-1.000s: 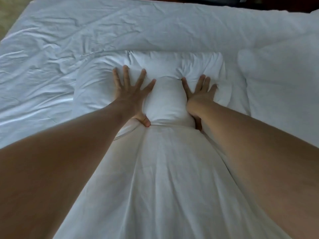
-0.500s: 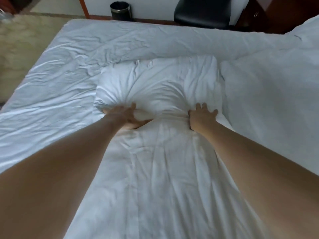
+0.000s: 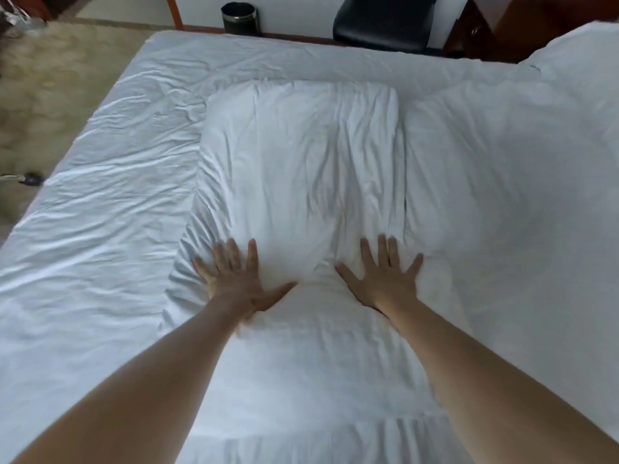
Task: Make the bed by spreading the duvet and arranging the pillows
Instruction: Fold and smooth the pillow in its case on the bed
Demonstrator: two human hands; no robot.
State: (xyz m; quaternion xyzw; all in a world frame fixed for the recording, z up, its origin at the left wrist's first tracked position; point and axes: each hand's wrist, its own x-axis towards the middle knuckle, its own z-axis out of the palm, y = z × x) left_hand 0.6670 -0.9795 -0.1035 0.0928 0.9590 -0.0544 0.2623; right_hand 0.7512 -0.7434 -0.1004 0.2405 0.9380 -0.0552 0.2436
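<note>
A white pillow (image 3: 301,169) lies in the middle of the bed, its case wrinkled and its near end trailing toward me. My left hand (image 3: 234,279) presses flat on the pillow's near left part, fingers spread. My right hand (image 3: 385,279) presses flat on its near right part, fingers spread too. Neither hand holds anything. A second white pillow (image 3: 495,182) lies right beside the first, touching it. The creased white sheet (image 3: 110,202) covers the mattress to the left. White bedding (image 3: 582,61), perhaps the duvet, is heaped at the far right.
Beyond the bed's far edge stand a dark waste bin (image 3: 239,17) and a black padded chair (image 3: 385,23). Dark wooden furniture (image 3: 522,25) fills the far right corner. Patterned carpet (image 3: 50,95) lies left of the bed, with a small dark object (image 3: 31,179) on it.
Both hands slid back along the pillow toward me, gripped its near part half a second ago, and now lie flat with fingers spread. The pillow looks flatter and longer.
</note>
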